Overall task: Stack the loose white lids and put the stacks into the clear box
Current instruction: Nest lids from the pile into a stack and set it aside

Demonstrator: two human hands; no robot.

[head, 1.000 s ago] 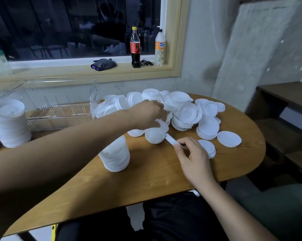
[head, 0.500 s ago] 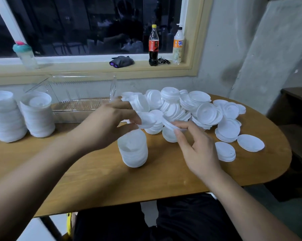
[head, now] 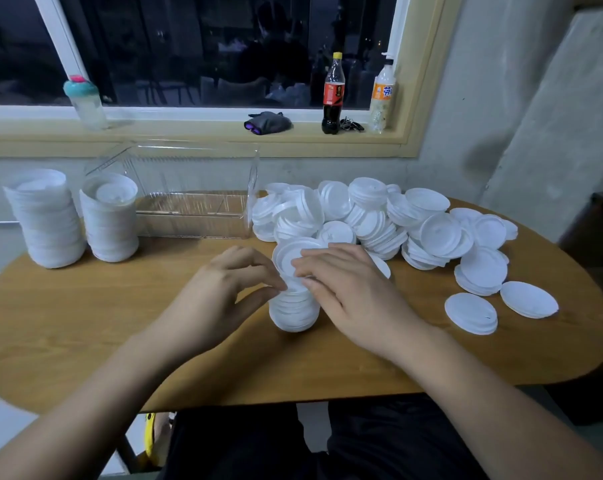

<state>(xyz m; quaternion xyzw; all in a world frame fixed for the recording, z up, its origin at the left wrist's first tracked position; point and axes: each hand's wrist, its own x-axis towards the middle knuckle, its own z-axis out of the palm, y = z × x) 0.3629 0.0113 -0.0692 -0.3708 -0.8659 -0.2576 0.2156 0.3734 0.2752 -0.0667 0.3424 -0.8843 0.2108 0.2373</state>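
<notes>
A person sits at the near, curved edge of a wooden table [head: 85, 341], dark clothing showing below it. Both bare forearms reach in over that edge and meet at the middle of the tabletop.

The left hand [head: 224, 292] has its fingers curled, and its thumb and fingertips close on the left rim at the top of a short stack [head: 293, 313] of white lids. The right hand [head: 348, 289] lies flatter, its fingers nearly straight across a tilted lid [head: 289, 252] on top of that stack, with the thumb tucked under the lid's near edge so that it is pinched.

Bare wood spreads to the left of the hands, running to the table's rounded left end. To the right there is another bare stretch, then two low stacks [head: 470, 313] close to the right rim.

Behind the hands a loose pile [head: 379, 216] of lids covers the back right of the table, reaching almost to the far edge. Just beside its left side stands the clear box [head: 189, 216], open at the top, with its floor visible through the walls. Left of the box are two tall stacks [head: 109, 220], side by side near the back left edge.

Behind the table is a wall with a windowsill [head: 189, 140]. On it stand a cola bottle [head: 333, 95], an orange-labelled bottle [head: 382, 95], a dark pouch [head: 267, 123] and a teal-capped bottle [head: 85, 102]. The window glass is dark.
</notes>
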